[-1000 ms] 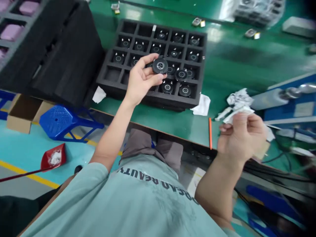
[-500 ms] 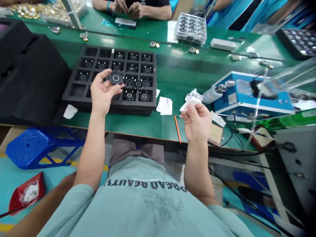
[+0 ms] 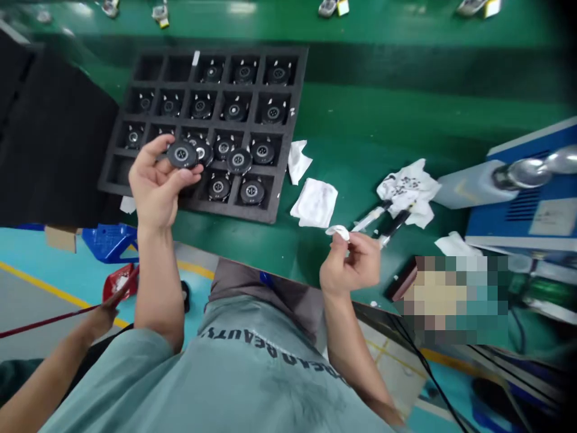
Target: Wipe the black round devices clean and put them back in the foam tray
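Note:
My left hand (image 3: 155, 191) pinches a round black watch case (image 3: 183, 155) between thumb and fingers, its back with the sensor ring facing up. Below it lies the black foam tray (image 3: 296, 84), with watch cases in most of its compartments. Another watch case (image 3: 239, 160) lies tilted over a divider. My right hand (image 3: 350, 264) holds a small folded white wipe (image 3: 338, 231) at its fingertips, low over the table's front edge. Just beyond it, a white pen-like tool (image 3: 372, 216) and a dark one (image 3: 397, 222) lean on a crumpled, spotted wipe (image 3: 411, 186).
White wipes (image 3: 315, 203) lie right of the tray. A clear bottle (image 3: 473, 184) with a metal top stands by a blue machine (image 3: 536, 207). Black foam blocks (image 3: 54, 138) rise at left. Someone's arm (image 3: 72, 355) holds a red dustpan (image 3: 121, 282) behind, at lower left.
The view has tilted down and come closer to the table. My right hand has drawn away from the crumpled wipe with a small folded wipe. My left hand still holds the watch case over the tray.

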Demonstrator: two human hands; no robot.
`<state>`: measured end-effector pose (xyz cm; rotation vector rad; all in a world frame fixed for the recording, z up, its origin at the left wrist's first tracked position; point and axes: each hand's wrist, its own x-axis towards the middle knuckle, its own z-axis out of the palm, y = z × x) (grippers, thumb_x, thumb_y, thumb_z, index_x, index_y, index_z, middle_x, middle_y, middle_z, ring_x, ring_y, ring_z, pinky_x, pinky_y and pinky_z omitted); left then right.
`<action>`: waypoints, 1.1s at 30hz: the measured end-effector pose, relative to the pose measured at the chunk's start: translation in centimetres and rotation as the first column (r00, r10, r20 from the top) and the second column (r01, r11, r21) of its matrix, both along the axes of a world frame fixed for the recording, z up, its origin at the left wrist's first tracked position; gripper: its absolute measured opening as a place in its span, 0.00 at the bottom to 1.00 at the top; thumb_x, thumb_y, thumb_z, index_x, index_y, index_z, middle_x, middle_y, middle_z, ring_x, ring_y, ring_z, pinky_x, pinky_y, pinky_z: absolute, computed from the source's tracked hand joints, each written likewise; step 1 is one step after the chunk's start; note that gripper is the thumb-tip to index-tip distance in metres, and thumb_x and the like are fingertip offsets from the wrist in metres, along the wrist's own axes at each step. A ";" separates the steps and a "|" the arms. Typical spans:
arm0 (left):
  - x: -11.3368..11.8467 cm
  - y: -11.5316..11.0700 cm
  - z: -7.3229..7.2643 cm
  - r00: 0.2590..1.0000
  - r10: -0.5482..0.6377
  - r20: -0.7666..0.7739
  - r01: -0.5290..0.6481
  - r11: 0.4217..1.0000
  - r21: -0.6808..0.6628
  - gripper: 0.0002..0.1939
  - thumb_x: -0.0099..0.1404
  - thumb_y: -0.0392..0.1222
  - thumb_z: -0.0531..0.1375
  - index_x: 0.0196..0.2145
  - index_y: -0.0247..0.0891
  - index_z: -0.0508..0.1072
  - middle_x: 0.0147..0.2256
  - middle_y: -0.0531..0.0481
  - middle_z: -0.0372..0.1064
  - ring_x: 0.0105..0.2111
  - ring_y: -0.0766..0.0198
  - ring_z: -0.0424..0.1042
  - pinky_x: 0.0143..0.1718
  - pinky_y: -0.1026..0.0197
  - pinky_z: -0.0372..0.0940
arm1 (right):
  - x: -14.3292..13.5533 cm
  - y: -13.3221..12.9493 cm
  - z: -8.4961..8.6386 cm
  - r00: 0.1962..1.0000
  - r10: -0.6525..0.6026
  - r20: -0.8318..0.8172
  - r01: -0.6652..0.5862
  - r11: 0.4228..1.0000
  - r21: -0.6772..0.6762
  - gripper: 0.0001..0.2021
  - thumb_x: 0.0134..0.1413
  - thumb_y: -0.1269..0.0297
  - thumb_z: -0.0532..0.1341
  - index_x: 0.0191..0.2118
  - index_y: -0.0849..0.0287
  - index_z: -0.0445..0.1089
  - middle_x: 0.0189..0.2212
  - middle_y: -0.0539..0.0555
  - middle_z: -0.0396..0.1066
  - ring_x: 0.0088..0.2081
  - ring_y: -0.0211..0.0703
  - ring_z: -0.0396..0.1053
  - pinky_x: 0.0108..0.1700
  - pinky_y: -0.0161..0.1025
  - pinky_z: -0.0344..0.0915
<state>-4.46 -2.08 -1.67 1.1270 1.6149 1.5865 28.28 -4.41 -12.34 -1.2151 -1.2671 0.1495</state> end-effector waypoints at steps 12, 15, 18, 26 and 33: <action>1.9 0.7 1.7 0.975 -0.176 0.138 0.138 0.958 0.251 0.37 0.49 0.38 0.81 0.53 0.40 0.71 0.43 0.53 0.80 0.42 0.57 0.83 0.48 0.54 0.80 | -1.2 1.1 4.0 0.817 0.004 -0.576 -0.219 0.927 -0.305 0.20 0.48 0.47 0.75 0.35 0.55 0.70 0.26 0.45 0.68 0.24 0.33 0.65 0.27 0.34 0.63; 6.4 -2.6 2.1 0.941 -0.288 0.177 0.227 0.926 0.302 0.33 0.52 0.37 0.78 0.54 0.39 0.73 0.41 0.49 0.82 0.40 0.56 0.85 0.48 0.54 0.80 | -1.5 0.8 7.0 0.519 0.171 -0.838 -0.559 0.809 -0.181 0.25 0.40 0.46 0.78 0.33 0.53 0.67 0.27 0.43 0.66 0.24 0.31 0.63 0.26 0.31 0.61; 12.0 -6.3 1.7 0.866 -0.408 0.288 0.351 0.907 0.232 0.30 0.57 0.37 0.75 0.56 0.38 0.72 0.43 0.46 0.83 0.41 0.56 0.85 0.48 0.56 0.80 | -1.1 -0.5 9.7 0.368 0.320 -0.873 -0.732 0.678 -0.060 0.24 0.42 0.45 0.78 0.33 0.52 0.66 0.28 0.44 0.66 0.25 0.32 0.60 0.24 0.31 0.59; 19.5 -9.4 1.8 0.786 -0.515 0.342 0.497 0.855 0.145 0.31 0.60 0.38 0.74 0.59 0.38 0.71 0.47 0.42 0.83 0.43 0.56 0.84 0.47 0.58 0.79 | 2.8 -5.2 11.9 0.520 0.373 -0.768 -0.650 0.757 -0.072 0.17 0.46 0.53 0.78 0.35 0.53 0.74 0.28 0.46 0.74 0.27 0.35 0.69 0.30 0.34 0.70; 22.5 -9.5 2.9 0.798 -0.554 0.237 0.543 0.832 0.118 0.29 0.58 0.37 0.74 0.56 0.37 0.72 0.45 0.42 0.84 0.42 0.56 0.85 0.45 0.60 0.80 | 5.8 -6.3 12.9 0.685 0.379 -0.622 -0.594 0.785 -0.176 0.11 0.48 0.59 0.77 0.35 0.54 0.77 0.32 0.49 0.79 0.33 0.40 0.75 0.37 0.38 0.72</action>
